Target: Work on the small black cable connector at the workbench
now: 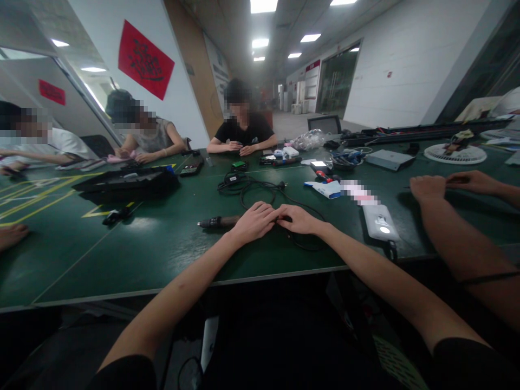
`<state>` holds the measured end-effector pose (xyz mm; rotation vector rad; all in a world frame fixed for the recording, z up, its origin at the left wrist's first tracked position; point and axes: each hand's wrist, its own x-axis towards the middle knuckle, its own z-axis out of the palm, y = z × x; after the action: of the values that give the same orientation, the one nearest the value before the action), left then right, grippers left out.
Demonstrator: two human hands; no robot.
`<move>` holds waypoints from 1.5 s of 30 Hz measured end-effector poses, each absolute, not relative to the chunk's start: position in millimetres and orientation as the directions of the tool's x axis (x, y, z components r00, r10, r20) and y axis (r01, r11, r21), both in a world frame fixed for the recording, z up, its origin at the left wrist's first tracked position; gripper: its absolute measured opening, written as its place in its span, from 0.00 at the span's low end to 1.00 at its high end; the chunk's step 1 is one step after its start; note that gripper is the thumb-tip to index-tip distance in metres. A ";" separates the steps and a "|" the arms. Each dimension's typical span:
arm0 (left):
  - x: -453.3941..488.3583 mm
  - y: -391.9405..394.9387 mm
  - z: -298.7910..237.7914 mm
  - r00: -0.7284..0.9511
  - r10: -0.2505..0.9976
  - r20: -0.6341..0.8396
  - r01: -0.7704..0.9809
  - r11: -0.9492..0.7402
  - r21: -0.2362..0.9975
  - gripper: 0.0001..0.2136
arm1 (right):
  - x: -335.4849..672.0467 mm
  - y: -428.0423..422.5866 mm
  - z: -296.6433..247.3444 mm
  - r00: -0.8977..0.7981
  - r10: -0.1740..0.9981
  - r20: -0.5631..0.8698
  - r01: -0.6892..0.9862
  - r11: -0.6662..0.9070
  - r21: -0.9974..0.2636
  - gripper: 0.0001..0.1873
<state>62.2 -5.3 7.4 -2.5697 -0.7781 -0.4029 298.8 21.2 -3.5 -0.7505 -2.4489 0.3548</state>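
A dark electric screwdriver lies on its side on the green table, its bit end pointing left. My left hand is closed over its rear part. Right against those fingertips, my right hand is closed in a pinch at the tool's back end; what the pinch holds is hidden. A thin black cord loops out from under my right hand. Beyond my hands lies a coiled black power cable with a plug.
A white power bank and a blue-white packet lie to the right. A co-worker's hands are at far right. A black tray-like housing sits left, near a small black part. Several people sit across the table.
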 end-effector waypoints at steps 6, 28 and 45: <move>63.0 -4.4 6.9 0.780 0.473 0.409 0.610 -0.721 -0.330 0.30 | 298.9 21.9 -3.8 -0.707 0.572 0.416 0.430 0.815 -0.389 0.05; 63.7 -4.8 6.8 0.774 0.478 0.416 0.616 -0.721 -0.317 0.29 | 298.9 22.0 -3.4 -0.708 0.574 0.410 0.436 0.813 -0.385 0.06; 63.1 -5.0 6.8 0.797 0.461 0.391 0.584 -0.752 -0.304 0.29 | 299.1 24.4 -6.2 -0.715 0.561 0.418 0.427 0.823 -0.374 0.05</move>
<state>63.1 -5.0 6.8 -2.5707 -0.7860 -0.4102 299.1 24.4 -6.2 -0.7278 -2.4786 0.3403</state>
